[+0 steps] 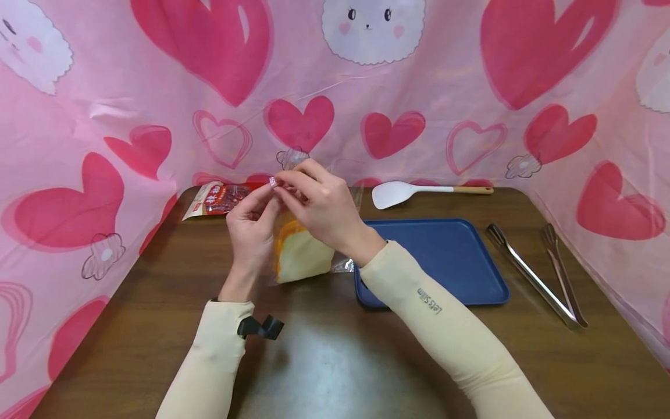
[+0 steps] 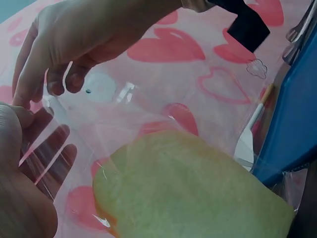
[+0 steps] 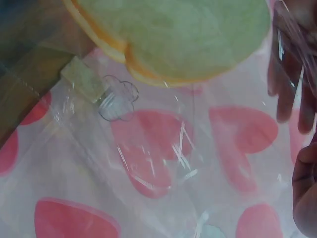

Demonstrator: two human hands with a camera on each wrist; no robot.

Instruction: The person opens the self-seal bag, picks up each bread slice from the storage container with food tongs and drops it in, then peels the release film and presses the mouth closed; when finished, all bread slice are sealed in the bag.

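Sliced bread [image 1: 303, 256] with an orange-brown crust sits inside a clear plastic bag [image 1: 342, 263]. Above the bread, my left hand [image 1: 248, 235] pinches the bag's gathered top between thumb and fingers. From the other side my right hand [image 1: 327, 201] pinches at the same spot, its fingertips meeting the left ones around a small whitish, shiny bit [image 1: 273, 181]. The left wrist view shows the bread [image 2: 188, 188] through the film, which stretches up toward both hands. In the right wrist view, clear film spreads below the bread [image 3: 183, 39].
Right of the bag lies a blue tray [image 1: 434, 262], with metal tongs [image 1: 544, 285] beyond it. A white spatula [image 1: 398, 193] with a wooden handle rests behind the tray. A red-and-white food packet [image 1: 222, 198] lies at the back left. Pink heart-patterned cloth [image 1: 445, 87] surrounds the table.
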